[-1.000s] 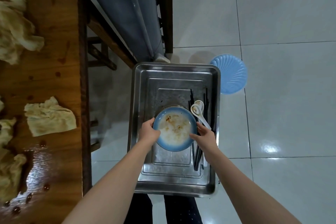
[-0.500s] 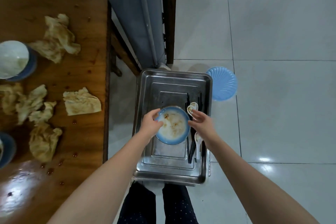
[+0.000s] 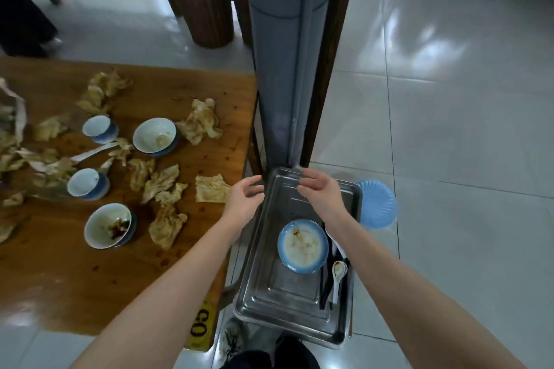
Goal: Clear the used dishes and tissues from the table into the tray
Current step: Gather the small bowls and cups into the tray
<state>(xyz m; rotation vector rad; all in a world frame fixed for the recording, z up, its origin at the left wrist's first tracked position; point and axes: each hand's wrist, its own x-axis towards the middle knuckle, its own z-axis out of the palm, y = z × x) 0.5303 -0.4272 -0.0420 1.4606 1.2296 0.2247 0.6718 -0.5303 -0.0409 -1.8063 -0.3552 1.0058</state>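
On wooden tabletop (image 3: 60,278), over white tiled floor (image 3: 449,129): four used bowls (image 3: 154,135), crumpled stained tissues (image 3: 201,124). Steel tray (image 3: 284,287) beside it holds blue-rimmed bowl (image 3: 302,246), spoon (image 3: 338,274), chopsticks (image 3: 323,287). Left grip (image 3: 244,199), right grip (image 3: 319,193) near tray's far end: fingers loose, empty.

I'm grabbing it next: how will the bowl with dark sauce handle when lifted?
The bowl with dark sauce looks glazed, so it is probably rigid, breakable and somewhat slippery. It seems to sit tilted, so it may rock and spill when nudged.
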